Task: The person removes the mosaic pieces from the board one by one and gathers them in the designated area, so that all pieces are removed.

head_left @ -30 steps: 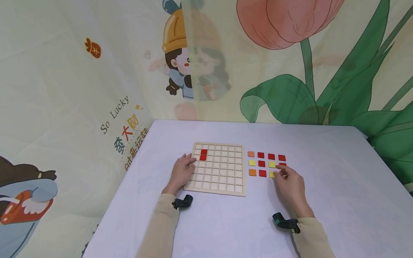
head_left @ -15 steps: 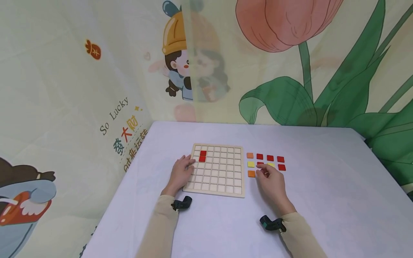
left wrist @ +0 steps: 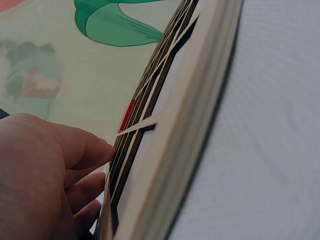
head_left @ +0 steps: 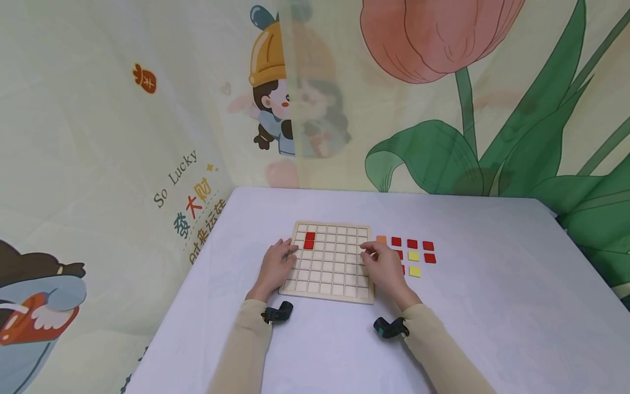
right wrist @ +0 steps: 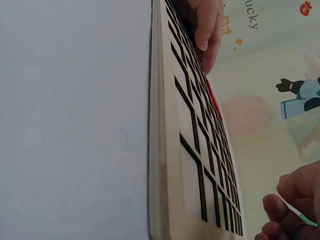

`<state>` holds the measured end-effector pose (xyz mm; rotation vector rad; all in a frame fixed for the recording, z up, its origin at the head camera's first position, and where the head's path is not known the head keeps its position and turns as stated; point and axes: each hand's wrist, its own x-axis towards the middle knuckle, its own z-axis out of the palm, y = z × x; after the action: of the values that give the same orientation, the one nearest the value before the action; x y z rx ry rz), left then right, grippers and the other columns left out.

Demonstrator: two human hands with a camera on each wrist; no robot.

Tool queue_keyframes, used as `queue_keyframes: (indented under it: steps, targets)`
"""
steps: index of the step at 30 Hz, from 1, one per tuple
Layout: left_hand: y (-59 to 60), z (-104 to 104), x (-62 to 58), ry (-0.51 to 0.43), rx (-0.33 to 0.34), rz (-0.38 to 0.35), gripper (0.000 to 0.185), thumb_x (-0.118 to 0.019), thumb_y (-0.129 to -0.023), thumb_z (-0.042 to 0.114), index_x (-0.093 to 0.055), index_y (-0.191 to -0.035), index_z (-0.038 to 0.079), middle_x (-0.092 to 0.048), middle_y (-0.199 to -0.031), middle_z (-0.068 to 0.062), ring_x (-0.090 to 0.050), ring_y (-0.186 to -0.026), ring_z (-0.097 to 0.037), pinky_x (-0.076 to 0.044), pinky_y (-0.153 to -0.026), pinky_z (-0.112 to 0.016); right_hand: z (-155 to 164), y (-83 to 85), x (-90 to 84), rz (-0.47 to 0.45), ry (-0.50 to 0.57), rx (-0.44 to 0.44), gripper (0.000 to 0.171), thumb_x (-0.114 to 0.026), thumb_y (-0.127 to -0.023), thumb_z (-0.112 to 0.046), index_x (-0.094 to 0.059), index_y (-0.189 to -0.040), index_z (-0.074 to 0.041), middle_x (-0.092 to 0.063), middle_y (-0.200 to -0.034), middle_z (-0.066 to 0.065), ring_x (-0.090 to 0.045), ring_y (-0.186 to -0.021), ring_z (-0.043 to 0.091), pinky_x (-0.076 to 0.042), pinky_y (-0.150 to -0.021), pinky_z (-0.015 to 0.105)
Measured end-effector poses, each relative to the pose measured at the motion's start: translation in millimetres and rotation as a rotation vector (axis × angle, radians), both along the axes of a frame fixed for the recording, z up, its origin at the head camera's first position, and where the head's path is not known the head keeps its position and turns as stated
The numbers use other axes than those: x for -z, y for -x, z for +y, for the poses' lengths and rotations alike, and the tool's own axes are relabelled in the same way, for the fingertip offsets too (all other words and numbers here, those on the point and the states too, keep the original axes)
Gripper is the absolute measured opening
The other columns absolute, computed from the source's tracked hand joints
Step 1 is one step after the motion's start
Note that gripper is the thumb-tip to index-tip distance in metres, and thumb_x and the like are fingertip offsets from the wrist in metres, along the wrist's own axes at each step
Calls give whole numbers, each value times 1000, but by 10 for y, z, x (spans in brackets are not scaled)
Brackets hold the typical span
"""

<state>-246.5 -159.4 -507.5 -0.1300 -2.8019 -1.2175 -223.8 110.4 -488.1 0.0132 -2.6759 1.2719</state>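
Note:
My left hand (head_left: 275,268) rests at the left edge of the wooden grid board (head_left: 331,301), fingertips on its rim. In the left wrist view the fingers (left wrist: 87,150) lie loosely bent beside the rim. Two red tiles (head_left: 309,241) sit one behind the other in the grid's upper left. Over the board's right edge, my right hand (head_left: 386,268) has thumb and fingers drawn together in a pinch. It seems to hold a small tile, too hidden to tell the colour. In the right wrist view its fingertips (right wrist: 287,185) are above the board's surface.
Right of the board lie rows of loose red, yellow and orange tiles, among them a yellow tile (head_left: 415,271) and a red tile (head_left: 430,258). My right hand hides some of them. A white cloth (head_left: 492,306) covers the table; a printed curtain (head_left: 418,109) stands behind.
My right hand has moved left from the right side of the loose tiles to the board's right edge, fingers still pinched. My left hand has stayed at the board's left edge.

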Motion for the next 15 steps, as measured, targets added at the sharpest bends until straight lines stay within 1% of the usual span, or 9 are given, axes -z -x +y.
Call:
queue_keyframes:
  steps: [5,10,15]
  targets:
    - [-8,-1,6,-4,-1,0,29,-51,-90,17,-61,-117,13,-41,-140,-2,-22,-135,-20,-10,-114,-36,-158,71,42,11,5,-50,20,-59,-86,-20,-63,-105,-15,-57,-89,-3,-50,-77,16,-48,-60,24]
    - [-5,2,10,-5,-2,0,29,-51,-90,18,-61,-117,14,-41,-140,-2,-22,-135,-19,-10,-114,-37,-242,139,65,23,-39,-68,20,-58,-85,-21,-65,-103,-15,-57,-87,-4,-50,-77,14,-48,-63,24]
    - [-3,2,3,-3,-1,0,29,-51,-90,18,-61,-117,14,-40,-140,-2,-22,-135,-19,-11,-113,-38,-287,210,40,31,-71,-96,20,-57,-85,-19,-65,-103,-15,-57,-89,-5,-50,-78,15,-49,-64,24]
